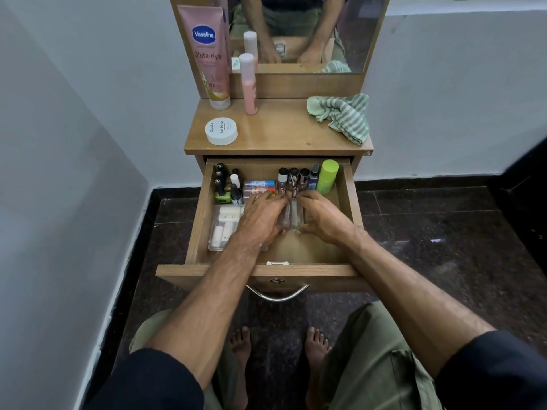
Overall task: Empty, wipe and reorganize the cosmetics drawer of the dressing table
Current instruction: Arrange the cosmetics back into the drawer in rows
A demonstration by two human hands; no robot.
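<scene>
Reaching hands: both hands of the person are inside the open wooden drawer [201,214], one on each side of a clear plastic organiser box [293,216].
Left hand: the left hand [260,217] presses on the left side of the clear box with curved fingers; it looks like a grip on the box.
Right hand: the right hand [322,216] holds the right side of the same box, fingers bent round its edge.
Clear box: it stands in the middle of the drawer, between the two hands; what is inside it I cannot tell, because it is blurred.
Back row of drawer: dark nail polish bottles [220,179] stand at the back left, a lime green bottle [327,177] at the back right, and small bottles with dark caps [293,177] between them.
Front left of drawer: a second clear tray with white items [223,226] lies beside the left hand.
Counter: on the wooden counter [278,128] of the dressing table stand a tall pink Vaseline tube [208,54] and a slim pink bottle with white cap [248,84]; a round white jar [221,131] lies in front of them.
Cloth: a green striped cloth [343,115] lies crumpled at the right side of the counter, well apart from the drawer.
Mirror: the mirror [355,39] behind the counter reflects the arms of the person.
</scene>
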